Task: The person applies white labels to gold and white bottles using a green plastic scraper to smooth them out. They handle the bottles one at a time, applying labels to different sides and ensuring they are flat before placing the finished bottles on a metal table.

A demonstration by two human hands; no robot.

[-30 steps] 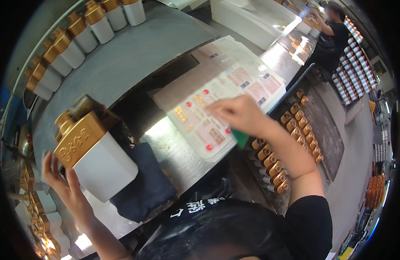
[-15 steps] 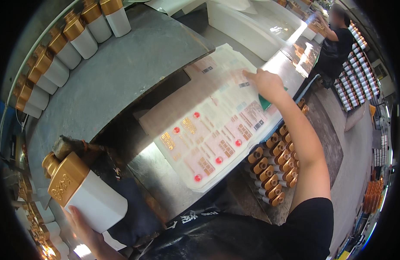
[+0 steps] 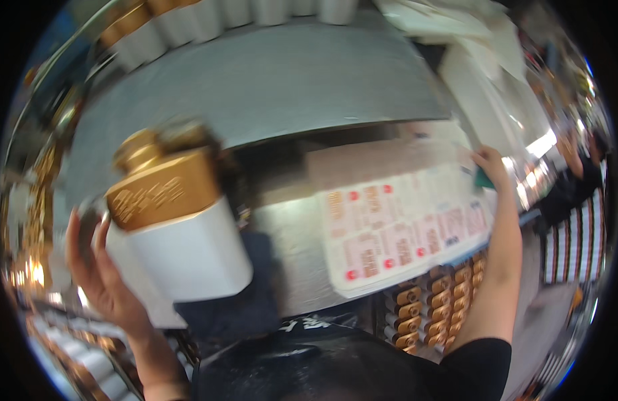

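Note:
A white bottle with a gold shoulder and neck [image 3: 195, 244] lies tilted on a dark cloth [image 3: 232, 317] at the left. Beside its gold part is my left hand [image 3: 108, 281], fingers upright and apart; whether a fingertip touches the bottle is blurred. Out to the right, my right hand [image 3: 491, 166] is closed at the far right edge of a translucent sheet of printed labels [image 3: 406, 227]. A flat green piece [image 3: 483, 179] shows under its fingers. The labels carry red dots and gold print.
Gold-and-white bottles [image 3: 202, 20] line the far edge of the grey table [image 3: 269, 80]. More gold-necked bottles [image 3: 429, 307] stand below the sheet's near right edge. A white tub [image 3: 479, 87] lies beyond it. Another person [image 3: 573, 180] works at the far right.
The view has swung left, so the bottle and sheet appear farther right. My left hand has moved from the bottle's white lower side up beside its gold shoulder. My right hand remains by the sheet.

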